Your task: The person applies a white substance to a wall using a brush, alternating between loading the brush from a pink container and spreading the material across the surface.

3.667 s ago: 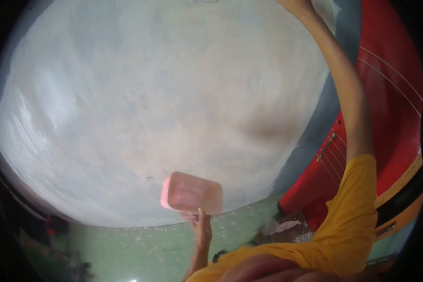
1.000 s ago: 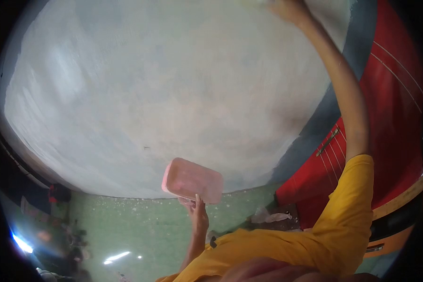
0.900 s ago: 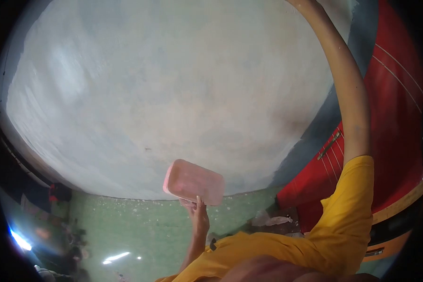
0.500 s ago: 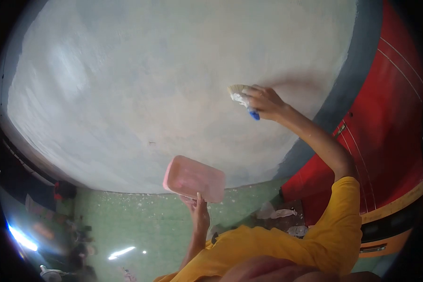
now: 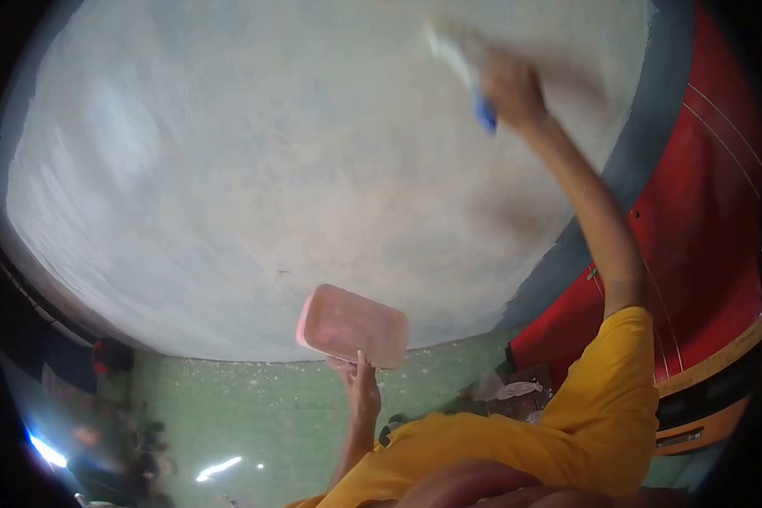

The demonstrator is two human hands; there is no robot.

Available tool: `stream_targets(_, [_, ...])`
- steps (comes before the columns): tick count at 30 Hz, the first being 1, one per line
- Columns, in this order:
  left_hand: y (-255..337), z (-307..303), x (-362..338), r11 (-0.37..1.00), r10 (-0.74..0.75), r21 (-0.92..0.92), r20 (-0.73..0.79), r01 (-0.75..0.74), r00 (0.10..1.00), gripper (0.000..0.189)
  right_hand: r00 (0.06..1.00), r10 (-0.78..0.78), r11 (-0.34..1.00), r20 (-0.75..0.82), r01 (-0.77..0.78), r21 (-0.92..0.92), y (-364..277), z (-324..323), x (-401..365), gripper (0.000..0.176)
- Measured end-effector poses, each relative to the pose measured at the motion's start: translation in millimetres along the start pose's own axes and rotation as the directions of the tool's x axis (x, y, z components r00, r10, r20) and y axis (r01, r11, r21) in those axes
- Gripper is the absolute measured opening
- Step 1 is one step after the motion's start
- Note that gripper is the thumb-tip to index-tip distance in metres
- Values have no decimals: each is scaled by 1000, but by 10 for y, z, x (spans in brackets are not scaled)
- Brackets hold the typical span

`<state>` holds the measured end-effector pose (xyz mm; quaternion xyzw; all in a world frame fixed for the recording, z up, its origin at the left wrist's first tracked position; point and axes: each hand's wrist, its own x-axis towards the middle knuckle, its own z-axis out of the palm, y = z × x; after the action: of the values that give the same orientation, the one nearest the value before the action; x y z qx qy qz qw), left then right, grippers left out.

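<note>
A paintbrush [image 5: 454, 57] with pale bristles and a blue handle end is gripped in my right hand [image 5: 513, 91], raised high against the wall. Hand and brush are smeared by motion. The wall [image 5: 229, 169] carries patchy whitish paint over a darker grey that shows along its right border. Lower down, my left hand [image 5: 360, 381] holds a pink plastic container [image 5: 356, 326] from beneath, thumb over its near rim. Its inside looks coated with pale pink-white residue.
A red door-like panel [image 5: 652, 254] with thin pale lines stands to the right of the wall. Green floor [image 5: 254, 406] below is spotted with white paint drops. A crumpled clear plastic bag [image 5: 516, 389] lies near the panel's foot. Dark clutter [image 5: 135, 440] sits at lower left.
My right hand has swept the paintbrush upward and slightly right along the wall. The left hand and the pink container stay almost where they were.
</note>
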<state>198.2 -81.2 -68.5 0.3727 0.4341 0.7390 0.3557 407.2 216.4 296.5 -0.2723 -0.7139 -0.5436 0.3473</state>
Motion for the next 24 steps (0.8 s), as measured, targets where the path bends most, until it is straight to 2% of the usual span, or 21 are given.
stream_targets(1, [55,14,-9,1000,-6,-26,-23,5,1000,67,987,-102,989,-124,114,93,-198,149,-333,39])
stream_targets(3, [142,71,45,991,-42,-131,-44,36,998,69,983,-178,929,-36,180,324,-568,49,-780,38])
stream_targets(5, [174,58,75,958,-109,-270,-31,97,993,69,929,-247,786,277,26,617,-755,-69,-996,32])
stream_targets(8, [48,-24,146,961,-91,-264,-31,80,995,69,803,-303,870,514,13,493,-520,18,-846,25])
stream_targets(10, [117,-21,183,958,-109,-270,-27,97,994,69,879,67,892,472,-264,366,-142,-48,-334,16])
stream_targets(11, [130,-31,179,957,-116,-269,-27,104,993,69,866,139,894,480,-318,316,145,-30,-48,15])
stream_targets(12, [110,-50,187,959,-115,-265,-23,105,993,69,931,167,909,324,-272,315,343,-108,184,14])
stream_targets(13, [71,-78,178,960,-113,-262,-20,104,993,69,987,136,946,85,-155,284,519,-158,407,15])
stream_targets(14, [46,-93,170,960,-115,-259,-18,106,993,69,985,81,973,-153,-45,226,610,-193,550,18])
stream_targets(17, [78,-108,187,954,-151,-264,-5,145,988,69,950,310,892,-16,-285,350,439,-370,604,17])
stream_targets(18, [97,-111,187,953,-156,-263,-8,148,988,69,988,153,949,-26,-140,283,464,-152,233,16])
stream_targets(19, [113,-106,176,953,-158,-265,-12,149,987,69,974,158,982,163,-172,76,210,-45,98,8])
stream_targets(20, [147,-88,182,952,-158,-268,-17,148,987,69,999,-14,998,36,16,-58,-80,38,-176,11])
stream_targets(22, [145,-120,168,954,-155,-263,-17,145,988,70,993,-82,978,86,64,198,-539,100,-711,34])
stream_targets(23, [149,-133,176,954,-153,-262,-17,144,988,70,984,-130,946,120,87,312,-664,119,-882,39])
stream_targets(24, [116,-166,162,952,-164,-262,-9,156,986,71,963,-162,901,216,55,430,-740,38,-944,36])
